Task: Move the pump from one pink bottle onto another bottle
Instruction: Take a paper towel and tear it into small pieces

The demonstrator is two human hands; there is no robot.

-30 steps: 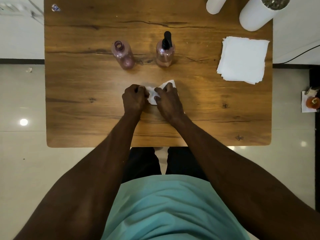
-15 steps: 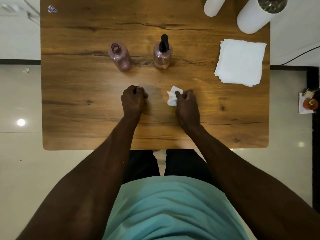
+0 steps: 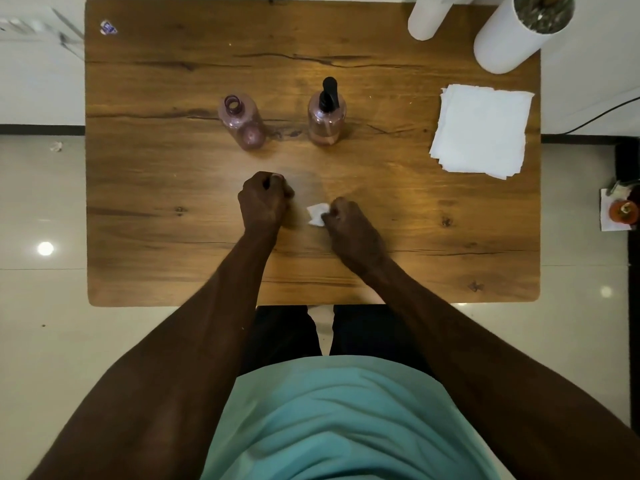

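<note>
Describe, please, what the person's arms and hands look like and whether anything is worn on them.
Both arms are bare up to the picture's edge: no sleeves show. The left hand and right hand wear no gloves, and no watch, band or ring shows.

A second ago both hands met at the middle of the frame, pinching one white tissue (image 3: 318,214) between them, just below the two bottles. Since then they have drawn apart. The left hand (image 3: 265,199) has let go of the tissue and now sits as a closed fist left of centre, with bare wood between it and the paper. The right hand (image 3: 349,225) has kept the tissue, now crumpled small at its fingertips; half a second ago it had swung out to the right, and it has since come back slightly toward centre and lower in the frame.
</note>
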